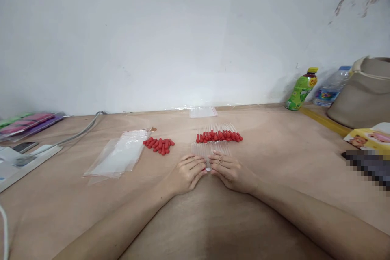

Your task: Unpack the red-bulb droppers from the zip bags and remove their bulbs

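My left hand (191,172) is closed near the table, with a bit of red rubber bulb (204,169) showing at its fingertips. Facing it, my right hand (231,172) closes on a clear dropper tube (209,169) that lies crosswise between the two hands. Most of the bulb is covered by fingers. Just beyond my hands lies a row of bare clear tubes (210,149), side by side. Farther back is a row of droppers with red bulbs (219,135), their thin tubes pointing to the wall. A small pile of loose red bulbs (160,145) sits left of them.
Clear plastic bags (118,156) lie to the left, another bag (202,112) by the wall. A cable (82,131) runs over a white device at far left. A green bottle (301,90), a water bottle (331,87) and a beige bin (361,93) stand back right.
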